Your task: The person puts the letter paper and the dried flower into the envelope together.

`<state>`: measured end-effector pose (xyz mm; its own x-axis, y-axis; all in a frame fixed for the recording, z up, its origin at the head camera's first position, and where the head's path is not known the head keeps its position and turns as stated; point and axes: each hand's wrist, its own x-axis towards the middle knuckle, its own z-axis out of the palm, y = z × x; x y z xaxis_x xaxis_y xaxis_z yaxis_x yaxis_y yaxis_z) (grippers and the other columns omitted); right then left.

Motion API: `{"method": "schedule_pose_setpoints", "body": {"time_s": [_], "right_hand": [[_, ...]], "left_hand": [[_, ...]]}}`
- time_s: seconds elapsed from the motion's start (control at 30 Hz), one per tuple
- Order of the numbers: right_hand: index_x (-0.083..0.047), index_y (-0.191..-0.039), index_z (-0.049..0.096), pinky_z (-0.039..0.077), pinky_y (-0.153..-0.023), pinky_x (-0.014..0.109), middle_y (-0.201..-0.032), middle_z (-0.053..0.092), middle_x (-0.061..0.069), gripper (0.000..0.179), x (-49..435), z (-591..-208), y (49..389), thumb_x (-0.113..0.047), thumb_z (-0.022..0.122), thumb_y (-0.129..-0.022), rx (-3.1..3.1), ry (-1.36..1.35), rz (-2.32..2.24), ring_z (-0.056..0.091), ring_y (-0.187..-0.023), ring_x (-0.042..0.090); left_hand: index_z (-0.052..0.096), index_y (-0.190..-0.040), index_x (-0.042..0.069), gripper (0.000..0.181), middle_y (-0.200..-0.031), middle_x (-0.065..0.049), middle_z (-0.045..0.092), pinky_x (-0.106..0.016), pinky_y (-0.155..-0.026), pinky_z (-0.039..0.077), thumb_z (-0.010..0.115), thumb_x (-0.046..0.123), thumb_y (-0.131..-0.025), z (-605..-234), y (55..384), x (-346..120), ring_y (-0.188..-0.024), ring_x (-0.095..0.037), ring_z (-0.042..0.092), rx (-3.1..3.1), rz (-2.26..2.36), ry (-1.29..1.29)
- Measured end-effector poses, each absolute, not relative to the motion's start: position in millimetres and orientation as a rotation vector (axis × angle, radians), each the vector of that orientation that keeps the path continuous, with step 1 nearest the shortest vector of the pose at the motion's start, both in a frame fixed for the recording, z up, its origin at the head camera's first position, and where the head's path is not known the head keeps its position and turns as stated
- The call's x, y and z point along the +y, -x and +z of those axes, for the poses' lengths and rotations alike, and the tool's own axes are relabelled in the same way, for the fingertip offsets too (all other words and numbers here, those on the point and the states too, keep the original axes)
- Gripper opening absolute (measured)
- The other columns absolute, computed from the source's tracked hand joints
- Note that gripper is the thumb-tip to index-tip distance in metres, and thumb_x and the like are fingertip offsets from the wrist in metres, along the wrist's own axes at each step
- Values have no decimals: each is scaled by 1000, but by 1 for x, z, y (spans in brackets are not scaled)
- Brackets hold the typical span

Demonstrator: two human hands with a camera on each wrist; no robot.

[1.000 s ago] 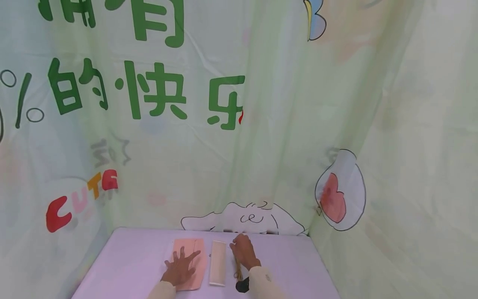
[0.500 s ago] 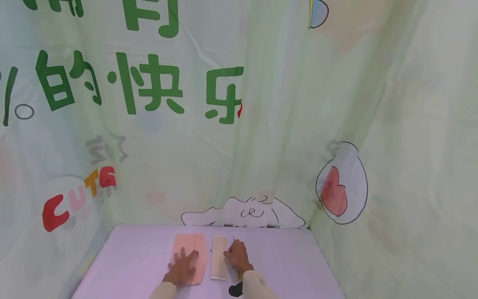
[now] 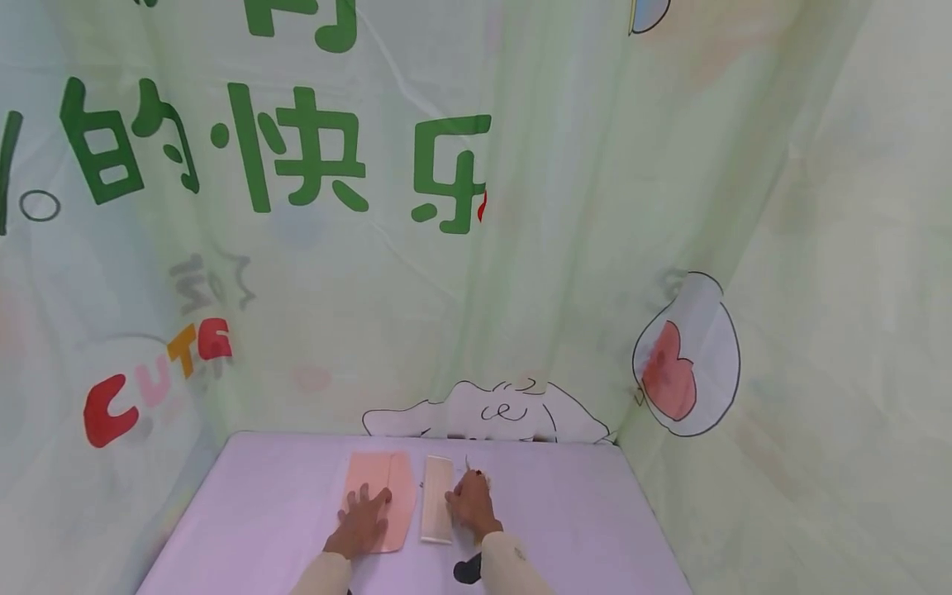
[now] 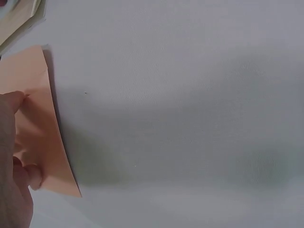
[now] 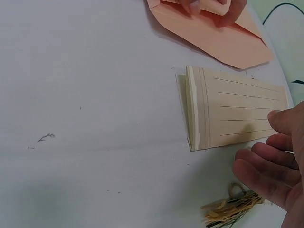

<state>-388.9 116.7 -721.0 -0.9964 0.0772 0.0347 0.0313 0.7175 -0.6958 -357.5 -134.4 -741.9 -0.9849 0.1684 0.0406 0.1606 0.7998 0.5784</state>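
My left hand lies with fingers spread on a pink paper envelope, its fingertips pressing the surface. Right of the envelope is a folded, cream sheet of lined letter paper, flat on the table with its fold slightly raised in the right wrist view. At the paper's right edge is my right hand; its thumb rests over the lined face while the other fingers curl loosely beside the edge. A small tied bunch of dried flowers lies under and beside those fingers, partly hidden in the head view.
The table has a pale lilac cover, with small dry crumbs on it. Printed curtains stand behind and at both sides. A dark rounded object shows beside the right sleeve.
My right hand has moved left from the bunch of dried flowers to the letter paper's edge. The left hand stays on the envelope, its fingers slightly more bent. The head view has tilted up slightly.
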Motion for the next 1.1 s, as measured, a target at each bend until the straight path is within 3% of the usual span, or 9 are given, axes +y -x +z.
{"method": "schedule_pose_setpoints", "body": {"time_s": [0.1,0.17,0.27,0.5,0.7,0.87,1.1], "right_hand": [[-5,-90,59,43,-61,34,-82,55,8,20,118,-754,399,-15,75,-96,-2800,106,1120,50,-72,22],[-6,-85,57,39,-58,34,-77,53,7,20,115,-770,403,-13,76,-88,-2730,126,1101,47,-67,22],[-8,-83,56,40,-57,34,-74,52,3,23,107,-760,393,-13,78,-82,-2678,214,1086,47,-65,19],[0,-90,59,52,-66,46,-82,59,12,30,85,-720,366,-6,87,-78,-2658,365,1087,56,-71,26],[-1,-89,63,55,-75,53,-82,63,12,31,73,-723,368,-6,91,-76,-2710,407,865,61,-75,27],[-5,-78,61,54,-67,55,-72,65,11,21,65,-729,374,1,81,-75,-2673,372,713,66,-69,30],[1,-84,63,56,-75,57,-78,66,17,24,54,-735,376,6,81,-71,-2586,511,752,68,-77,37]], "left_hand": [[55,-133,14,36,-158,-47,40,-94,-107,29,68,10,-99,-741,356,-135,-144,-75,36,2956,949,-280],[54,-136,13,38,-158,-49,40,-95,-108,28,67,11,-100,-738,354,-136,-145,-77,34,2951,954,-298],[53,-137,14,38,-157,-51,39,-95,-107,28,66,14,-101,-733,352,-138,-144,-78,33,2948,951,-341],[54,-136,12,36,-156,-51,40,-94,-108,30,66,10,-102,-715,344,-138,-143,-77,36,2934,928,-343],[54,-132,14,34,-154,-50,43,-94,-105,33,66,11,-101,-714,343,-138,-140,-75,39,2968,887,-355],[53,-137,15,35,-156,-49,41,-93,-107,33,65,15,-104,-719,345,-141,-143,-76,37,2968,892,-358],[52,-134,17,36,-150,-48,47,-93,-98,39,64,14,-101,-744,354,-141,-135,-73,44,3040,947,-391]]}}
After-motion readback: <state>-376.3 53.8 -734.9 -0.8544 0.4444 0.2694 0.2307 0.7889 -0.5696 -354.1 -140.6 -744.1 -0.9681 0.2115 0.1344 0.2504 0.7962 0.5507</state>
